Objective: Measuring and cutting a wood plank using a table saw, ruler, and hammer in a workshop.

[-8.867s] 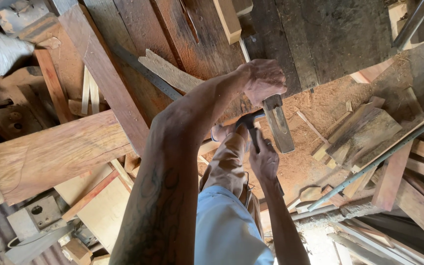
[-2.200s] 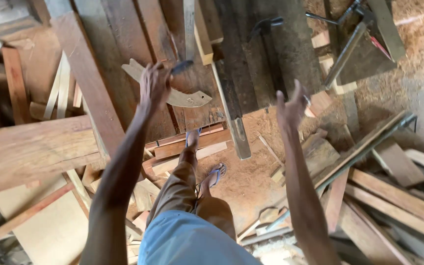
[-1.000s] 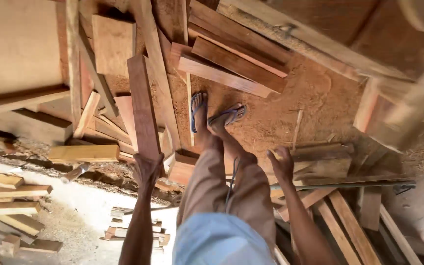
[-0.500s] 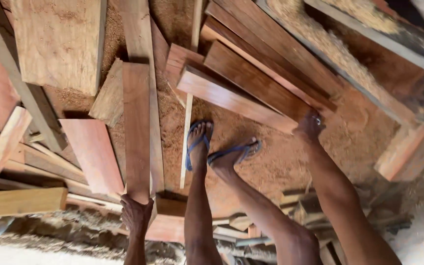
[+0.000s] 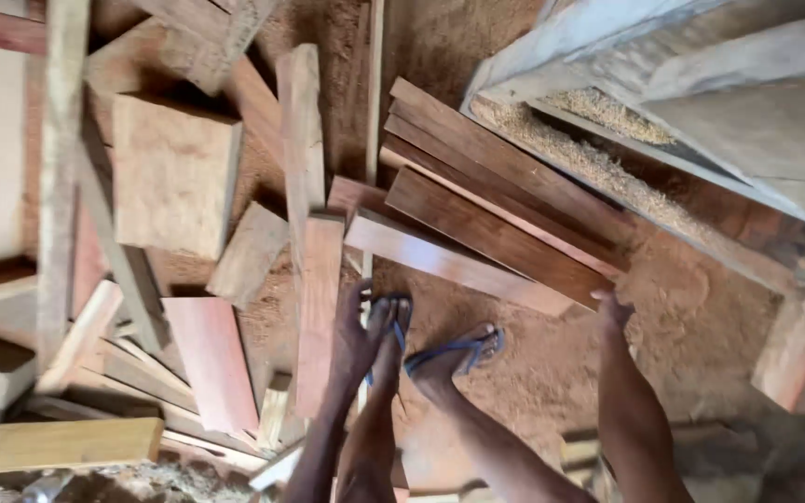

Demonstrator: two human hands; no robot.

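Reddish hardwood plank (image 5: 477,270), lowest of a fanned stack on the sawdust floor (image 5: 701,317): right hand (image 5: 612,307) grips its near end, left hand (image 5: 356,331) rests half-curled beside an upright board (image 5: 319,307); best lifted with both hands, feet clear.

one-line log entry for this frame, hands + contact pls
left hand: on upright reddish plank | right hand: at end of stacked planks | feet: blue sandals, sawdust floor

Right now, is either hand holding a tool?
No, the left hand and right hand are both bare, reaching toward planks on the ground.
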